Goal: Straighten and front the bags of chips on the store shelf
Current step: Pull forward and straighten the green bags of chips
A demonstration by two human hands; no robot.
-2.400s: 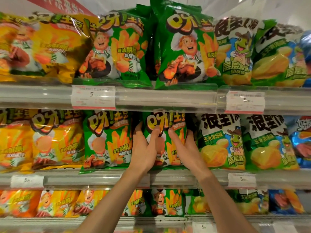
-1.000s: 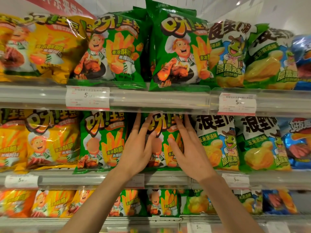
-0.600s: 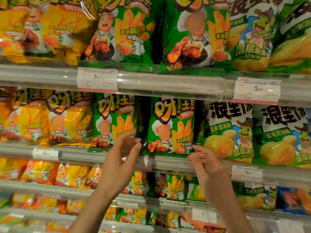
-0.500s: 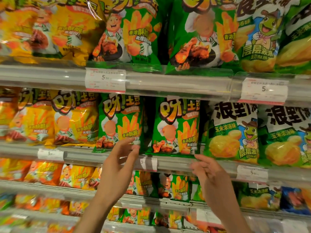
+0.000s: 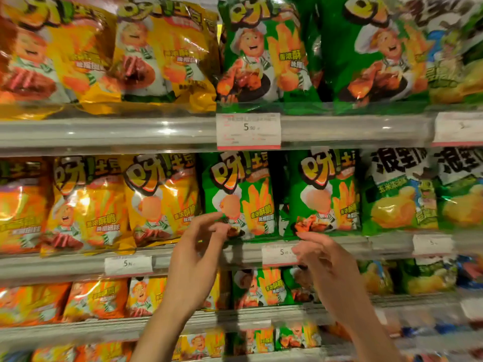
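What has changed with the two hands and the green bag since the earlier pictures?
Both hands let go of the green bag and drew back down to the shelf edge. The left hand and right hand hold nothing now. The bag stayed upright on the middle shelf.

I see the middle shelf (image 5: 78,267) crossing mid-frame, carrying upright yellow bags (image 5: 162,199) at left, green bags (image 5: 324,194) centre, price tags (image 5: 128,265) along its edge.

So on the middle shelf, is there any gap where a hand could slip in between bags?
One dark gap shows between the two green bags, above the price tag. Elsewhere the row is packed: yellow bags overlap on the left, corn bags press close on the right. Both hands, left and right, hold nothing.
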